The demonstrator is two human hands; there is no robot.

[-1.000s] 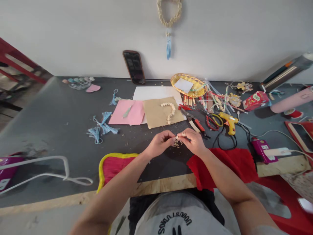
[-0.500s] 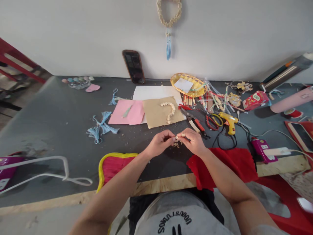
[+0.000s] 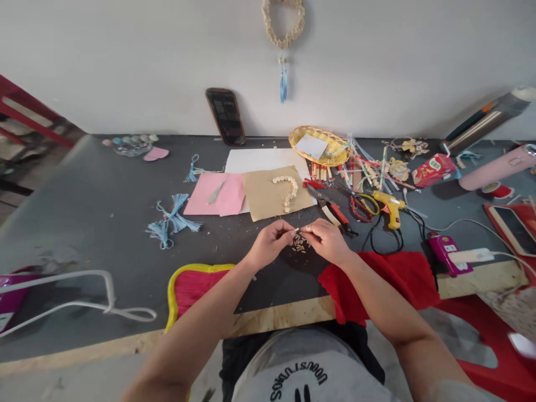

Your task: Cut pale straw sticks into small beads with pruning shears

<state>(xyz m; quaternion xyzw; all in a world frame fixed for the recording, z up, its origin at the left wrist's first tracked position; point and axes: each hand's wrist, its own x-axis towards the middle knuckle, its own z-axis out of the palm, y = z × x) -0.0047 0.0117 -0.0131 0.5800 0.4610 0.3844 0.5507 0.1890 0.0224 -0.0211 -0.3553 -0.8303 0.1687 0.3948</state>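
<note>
Over the dark tabletop, my left hand (image 3: pixel 272 244) is closed in a pinch on a small pale piece (image 3: pixel 297 230). My right hand (image 3: pixel 328 241) faces it with thumb and finger pressed together, the tips close to that piece. What the right fingertips hold is too small to make out. Just below both hands lies a loose pile of small pale pieces (image 3: pixel 300 244), partly covered by the fingers. Beyond them, a curved string of cream-coloured pieces (image 3: pixel 290 192) rests on a brown paper sheet (image 3: pixel 263 192).
Pliers (image 3: pixel 335 215), scissors (image 3: pixel 365 207) and a yellow glue gun (image 3: pixel 390 207) lie to the right. A wicker basket (image 3: pixel 296 135) and a leaning phone (image 3: pixel 226 116) stand behind. Light-blue tassels (image 3: pixel 173 218) lie left. A red cloth (image 3: pixel 389 279) hangs over the front edge.
The fingertips have parted slightly, and the pale piece now shows at my left fingertips. More of the loose pile is visible. The whole view has shifted a little.
</note>
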